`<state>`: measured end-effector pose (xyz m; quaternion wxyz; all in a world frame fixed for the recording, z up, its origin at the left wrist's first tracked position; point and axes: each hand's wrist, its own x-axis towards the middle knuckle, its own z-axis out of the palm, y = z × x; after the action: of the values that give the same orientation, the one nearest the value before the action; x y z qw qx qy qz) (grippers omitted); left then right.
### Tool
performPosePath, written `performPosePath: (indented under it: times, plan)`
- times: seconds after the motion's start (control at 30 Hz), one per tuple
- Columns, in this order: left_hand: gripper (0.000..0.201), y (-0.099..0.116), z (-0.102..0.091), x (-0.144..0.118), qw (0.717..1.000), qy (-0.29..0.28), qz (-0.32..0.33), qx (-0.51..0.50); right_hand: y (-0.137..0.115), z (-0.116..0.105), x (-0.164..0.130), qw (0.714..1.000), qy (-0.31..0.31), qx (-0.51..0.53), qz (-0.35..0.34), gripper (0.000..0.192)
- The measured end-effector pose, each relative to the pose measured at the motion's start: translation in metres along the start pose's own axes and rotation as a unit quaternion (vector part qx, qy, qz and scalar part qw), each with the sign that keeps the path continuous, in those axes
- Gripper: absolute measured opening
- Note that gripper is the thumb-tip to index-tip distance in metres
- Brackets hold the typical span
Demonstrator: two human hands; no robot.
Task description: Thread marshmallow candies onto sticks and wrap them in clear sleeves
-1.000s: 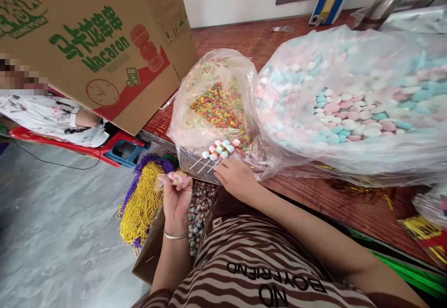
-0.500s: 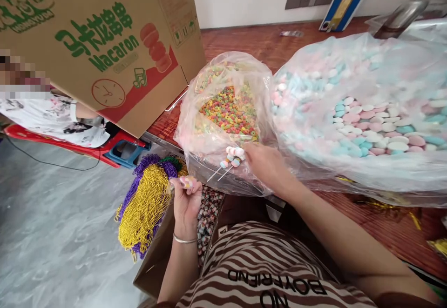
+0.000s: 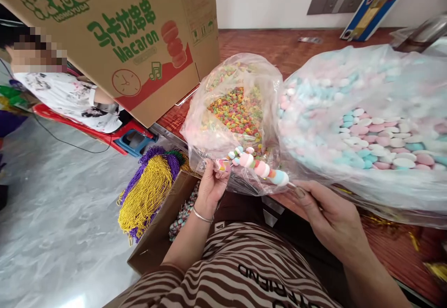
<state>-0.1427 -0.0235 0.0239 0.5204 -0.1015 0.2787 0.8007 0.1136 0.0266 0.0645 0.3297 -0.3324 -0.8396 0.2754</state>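
My right hand [image 3: 331, 212] pinches the thin stick of a candy skewer [image 3: 261, 168], threaded with pink, white and blue marshmallow pieces and small coloured rings. The skewer's far end points at my left hand [image 3: 213, 189], which is closed on a small clear wrapper with pink and yellow print [image 3: 222, 164]. Just beyond that wrapper are more blue and white candy pieces [image 3: 235, 152], partly overlapped. Behind both hands stands an open plastic bag of coloured ring candies [image 3: 237, 112]. To its right, a larger bag holds pastel marshmallow discs [image 3: 384, 136].
A tall macaron carton [image 3: 153, 47] stands at the left of the red-brown table [image 3: 265, 40]. Below left, an open carton [image 3: 153, 233] contains candy skewers, beside gold and purple bead strings [image 3: 148, 191]. A blue device [image 3: 377, 10] leans at the wall. Another person [image 3: 66, 98] sits far left.
My right hand has moved from the ring-candy bag's front edge to the right and nearer me, now with the skewer. My left hand has risen rightward with the wrapper. The view has shifted left.
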Motion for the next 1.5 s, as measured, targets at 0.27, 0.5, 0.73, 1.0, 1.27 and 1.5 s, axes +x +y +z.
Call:
performPosePath:
  times: [0.27, 0.5, 0.73, 1.0, 1.27, 1.5]
  plan:
    - [0.036, -0.032, 0.017, -0.008, 0.999, 0.032, -0.016, 0.024, -0.002, -0.016, -0.028, 1.0, -0.002, 0.023, 0.007, 0.02]
    - [0.041, -0.045, 0.021, -0.014, 0.997, -0.031, -0.023, 0.071, 0.003, -0.027, -0.043, 0.998, 0.007, 0.041, 0.038, 0.02]
    - [0.042, -0.053, 0.022, -0.017, 0.992, -0.017, 0.033, 0.117, 0.003, -0.03, -0.053, 0.998, 0.057, -0.028, 0.004, 0.015]
    - [0.045, -0.06, 0.025, -0.02, 0.986, -0.015, 0.06, 0.156, 0.0, -0.032, -0.053, 0.997, 0.074, -0.035, 0.005, 0.01]
    - [0.05, -0.067, 0.024, -0.023, 0.979, -0.042, 0.069, 0.185, -0.002, -0.026, -0.05, 0.998, 0.055, -0.004, 0.032, 0.011]
    - [0.031, -0.07, 0.03, -0.022, 0.979, -0.103, 0.053, 0.166, -0.007, -0.017, -0.053, 0.987, 0.024, 0.094, 0.13, 0.028]
